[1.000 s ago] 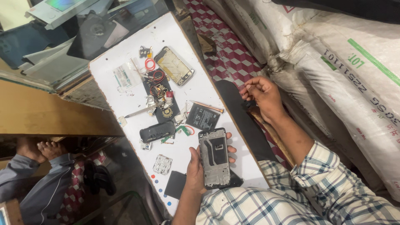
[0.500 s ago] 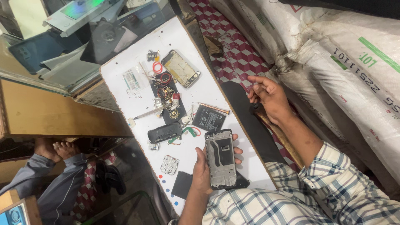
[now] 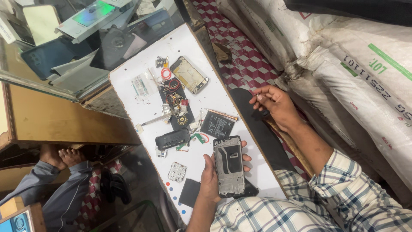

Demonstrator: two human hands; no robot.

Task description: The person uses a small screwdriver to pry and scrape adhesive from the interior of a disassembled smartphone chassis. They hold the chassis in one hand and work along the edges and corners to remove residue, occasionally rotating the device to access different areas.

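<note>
Got the stripped phone frame (image 3: 228,166) in my left hand (image 3: 211,180), fingers wrapped around its edges, open side up, held just over the near end of the white tabletop (image 3: 189,38). A dark flat panel (image 3: 189,193) lies right beside it, with a small metal shield plate (image 3: 177,172) a bit further up. My right hand (image 3: 274,103) is off the right edge, fingers curled loosely together; can't tell if it's pinching anything. Past that there's the black battery (image 3: 217,124), a dark cover piece (image 3: 172,139), a mess of little parts on a black mat (image 3: 175,105), and at the far end another phone chassis (image 3: 189,74).
</note>
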